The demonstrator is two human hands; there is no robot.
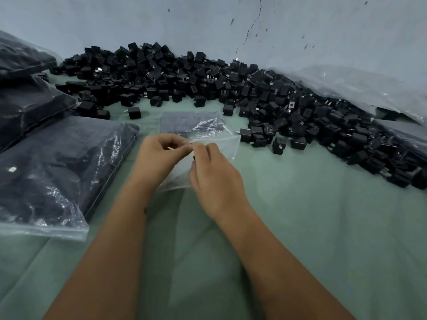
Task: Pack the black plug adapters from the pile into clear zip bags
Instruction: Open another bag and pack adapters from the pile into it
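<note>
Between the two hands, a thin clear plastic zip bag (pixel 215 144) is pinched at its mouth: left hand (pixel 157 155) and right hand (pixel 212 172) grip opposite lips, likely to open it. Heaped black plug adapters (pixel 208 82) lie just beyond on green cloth (pixel 312 227); filled clear bags (pixel 57 172) rest left.

I work over a pale green cloth (pixel 312 215), creased into soft folds. The pile of black plug adapters (pixel 208 82) lies on it along the wall. Left of the pile sit filled bags (pixel 53 172), stacked partly over one another. Just in front of the pile lies a flat stack of empty clear bags (pixel 184 122). Right of the pile, crumpled clear plastic sheeting (pixel 369 86) spreads.
</note>
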